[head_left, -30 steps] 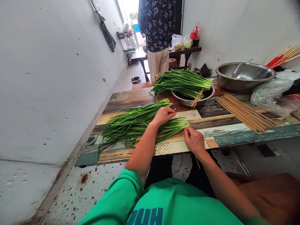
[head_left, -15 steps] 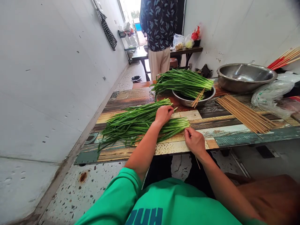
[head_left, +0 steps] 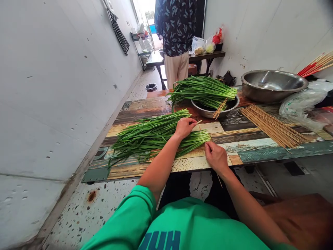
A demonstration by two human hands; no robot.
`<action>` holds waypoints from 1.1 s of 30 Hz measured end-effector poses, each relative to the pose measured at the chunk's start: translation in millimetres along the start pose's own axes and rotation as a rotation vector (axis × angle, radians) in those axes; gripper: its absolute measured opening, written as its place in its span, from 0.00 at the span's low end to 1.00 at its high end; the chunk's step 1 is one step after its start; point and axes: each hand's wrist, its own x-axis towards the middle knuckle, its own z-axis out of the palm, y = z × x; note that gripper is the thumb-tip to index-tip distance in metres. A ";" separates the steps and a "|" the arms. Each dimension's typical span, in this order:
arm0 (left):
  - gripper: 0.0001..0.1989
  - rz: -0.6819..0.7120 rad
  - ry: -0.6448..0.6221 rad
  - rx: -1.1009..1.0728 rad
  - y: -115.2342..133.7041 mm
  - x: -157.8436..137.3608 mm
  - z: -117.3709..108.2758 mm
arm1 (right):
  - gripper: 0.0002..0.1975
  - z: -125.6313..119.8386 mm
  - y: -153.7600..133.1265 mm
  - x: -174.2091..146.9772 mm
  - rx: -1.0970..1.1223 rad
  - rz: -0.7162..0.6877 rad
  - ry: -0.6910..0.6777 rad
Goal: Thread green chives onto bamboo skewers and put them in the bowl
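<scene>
Left hand [head_left: 185, 127]: thumb and fingertips pressed together, pinching one slender green stalk with a pale cut end [head_left: 199, 122]. The end projects to the right of the fingertips. Right hand [head_left: 216, 156]: fingers curled, thumb against the index finger, pinching a thin light-brown wooden skewer [head_left: 220, 181], part of which extends below the hand past the table edge. The point of contact is hidden by the fingers.

Workpiece location: a flat row of long green leafy stalks [head_left: 196, 139] lies on the rectangular table with a multicoloured plank-pattern top [head_left: 140, 171], pale ends beside the right fingertips. A loose pile of similar green stalks [head_left: 166, 121] lies behind it. A thick bundle of green stalks [head_left: 203, 91] rests across a round shallow metal basin [head_left: 201, 113]; a small cluster of short brown sticks [head_left: 220, 109] leans at its rim. A fanned stack of brown wooden skewers [head_left: 272, 125] lies to the right.

Markings: large dark-blue block letters [head_left: 163, 240] on the green short-sleeved shirt [head_left: 208, 225] appear inverted and cropped; the word cannot be confirmed. The crumpled clear plastic bag [head_left: 293, 107] carries small green print, illegible. Lettering on the teal plank [head_left: 270, 152] is too faint to read.
</scene>
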 end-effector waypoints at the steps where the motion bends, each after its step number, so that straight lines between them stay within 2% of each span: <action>1: 0.09 -0.005 0.002 0.000 0.0 0.1 0.0 | 0.16 -0.1 0.1 0.0 0.004 0.001 -0.001; 33: 0.07 0.042 -0.022 -0.002 2.2 -2.9 -1.2 | 0.15 1.0 -0.2 2.5 -0.029 0.001 -0.001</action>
